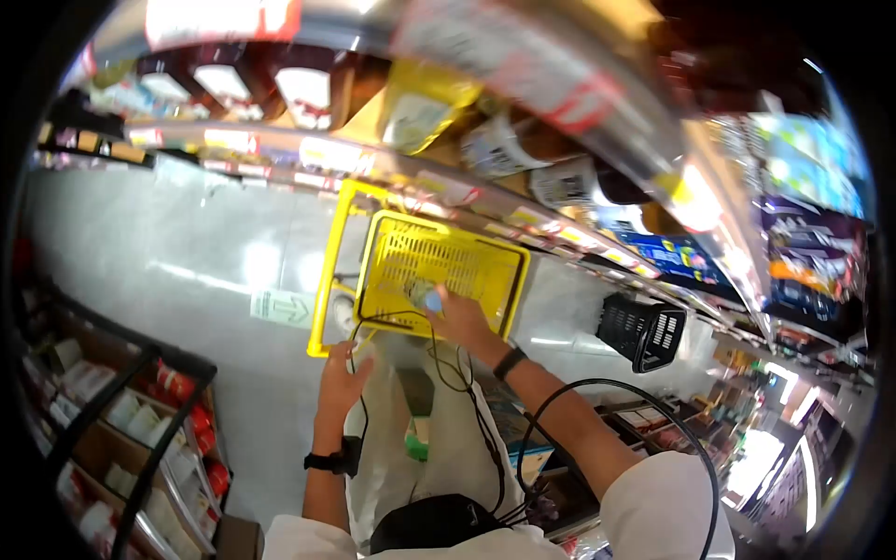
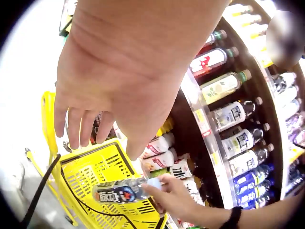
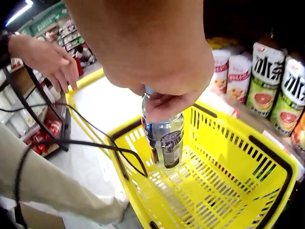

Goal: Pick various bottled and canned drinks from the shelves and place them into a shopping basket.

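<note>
A clear bottle with a blue cap (image 1: 420, 291) (image 2: 119, 192) (image 3: 167, 143) hangs in the yellow basket (image 1: 518, 285) (image 3: 259, 138), tilted in the left wrist view. My right hand (image 1: 457, 322) (image 2: 178, 198) (image 3: 164, 78) grips it by the cap and neck, fingers curled round. The basket sits on a yellow cart frame (image 1: 329, 261). My left hand (image 1: 343, 378) (image 2: 105, 90) (image 3: 45, 59) is beside the end of the cart's handle bar, fingers loosely extended and holding nothing; whether it touches the bar I cannot tell.
Shelves of bottled drinks (image 2: 238, 143) stand close along the basket's far side. A black basket (image 1: 642, 331) is on the floor to the right. Black-framed shelving with packaged goods (image 1: 140, 411) stands at the lower left. Dark cables (image 3: 71, 141) loop in front of the body and over the basket.
</note>
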A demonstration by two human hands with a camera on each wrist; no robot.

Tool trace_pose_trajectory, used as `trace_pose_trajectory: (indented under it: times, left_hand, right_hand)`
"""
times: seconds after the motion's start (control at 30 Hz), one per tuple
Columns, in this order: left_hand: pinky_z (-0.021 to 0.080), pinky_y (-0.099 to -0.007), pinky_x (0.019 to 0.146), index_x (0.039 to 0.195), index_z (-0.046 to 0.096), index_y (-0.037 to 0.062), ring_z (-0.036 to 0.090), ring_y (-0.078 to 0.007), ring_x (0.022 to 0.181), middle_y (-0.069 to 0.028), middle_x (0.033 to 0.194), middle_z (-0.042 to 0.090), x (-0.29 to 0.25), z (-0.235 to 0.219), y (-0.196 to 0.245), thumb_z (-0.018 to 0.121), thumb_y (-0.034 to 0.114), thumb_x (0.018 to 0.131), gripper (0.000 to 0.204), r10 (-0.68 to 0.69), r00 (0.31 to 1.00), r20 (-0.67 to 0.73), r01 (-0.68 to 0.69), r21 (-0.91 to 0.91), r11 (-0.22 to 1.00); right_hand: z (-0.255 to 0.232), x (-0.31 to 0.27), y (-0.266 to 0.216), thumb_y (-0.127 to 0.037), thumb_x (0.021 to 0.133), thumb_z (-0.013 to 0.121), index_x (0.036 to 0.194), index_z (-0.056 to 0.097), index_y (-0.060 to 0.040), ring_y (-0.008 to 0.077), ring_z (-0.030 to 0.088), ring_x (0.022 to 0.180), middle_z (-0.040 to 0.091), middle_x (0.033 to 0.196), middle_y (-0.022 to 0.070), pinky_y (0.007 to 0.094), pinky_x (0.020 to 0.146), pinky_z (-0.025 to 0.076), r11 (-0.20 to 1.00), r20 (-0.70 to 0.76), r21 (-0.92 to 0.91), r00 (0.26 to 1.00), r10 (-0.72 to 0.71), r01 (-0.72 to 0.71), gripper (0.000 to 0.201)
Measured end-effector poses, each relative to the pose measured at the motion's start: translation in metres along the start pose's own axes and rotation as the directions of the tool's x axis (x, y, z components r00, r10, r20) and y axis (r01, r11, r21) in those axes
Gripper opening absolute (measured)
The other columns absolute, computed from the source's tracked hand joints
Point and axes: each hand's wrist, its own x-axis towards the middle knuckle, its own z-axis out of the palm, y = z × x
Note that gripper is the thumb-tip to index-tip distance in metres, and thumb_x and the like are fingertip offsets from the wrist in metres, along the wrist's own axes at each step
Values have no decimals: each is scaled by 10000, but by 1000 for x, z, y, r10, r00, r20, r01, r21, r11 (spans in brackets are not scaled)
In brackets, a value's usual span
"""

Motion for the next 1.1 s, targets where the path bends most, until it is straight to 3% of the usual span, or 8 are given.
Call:
trace_pose_trajectory:
  times: [0.2,0.33,0.43,0.6,0.67,0.77,1.0,1.1]
  left_hand:
    - [482,-454,1024,1404,513,36,568,-404,1208,-228,1315,587,-7,24,106,903,195,741,786,217,976,19,-218,74,973]
    - [435,-506,1089,1437,517,58,482,-445,1321,-239,1443,516,-25,56,221,936,169,631,915,498,867,28,-487,263,833]
    - [448,-489,1091,1400,564,45,521,-427,1326,-215,1419,574,-36,83,287,910,144,593,883,653,692,309,-704,86,705]
    - [509,-429,1040,1369,589,1,637,-370,1242,-204,1327,660,-71,142,360,897,124,619,819,724,651,228,-732,-62,678]
    - [507,-420,1044,1368,592,-3,651,-360,1229,-203,1309,673,-83,158,390,898,102,614,820,721,670,179,-718,-90,690]
    - [503,-413,1046,1366,592,-11,665,-352,1211,-212,1294,681,-105,173,434,897,93,617,816,735,665,135,-730,-89,677]
    - [502,-450,1066,1399,568,15,620,-407,1259,-216,1362,639,-137,190,498,861,76,656,800,826,522,214,-853,117,509]
    - [461,-445,1106,1429,535,39,558,-375,1333,-205,1439,578,-151,194,523,891,113,717,799,835,481,267,-871,41,489]
  right_hand:
    - [-119,-108,-26,-410,891,766,1281,589,-61,351,718,705,719,851,168,438,611,573,990,-313,71,945,-91,119,553]
    - [-188,-170,-29,-346,799,868,1232,624,-68,247,672,569,692,761,96,343,530,540,937,-450,239,884,-124,253,569]
    - [-239,-208,-24,-289,774,893,1217,625,-63,242,693,611,711,801,89,337,560,553,865,-609,206,752,-252,457,565]
    - [-316,-256,2,-277,751,922,1218,620,-48,233,704,683,725,896,109,326,615,570,857,-733,65,607,-307,512,601]
    - [-332,-276,15,-342,711,959,1335,540,-43,225,643,676,688,855,84,355,625,558,840,-759,232,631,-159,491,808]
    - [-366,-303,32,-403,735,920,1425,493,-35,347,663,1111,612,1254,176,419,907,558,871,-631,380,776,-2,311,891]
    - [-391,-317,63,-352,687,950,1377,540,-70,333,658,1183,652,1299,132,416,992,549,872,-801,137,570,-181,469,851]
    - [-397,-328,75,-343,636,930,1380,564,-92,360,660,1172,661,1318,142,446,986,560,932,-824,120,557,-99,342,867]
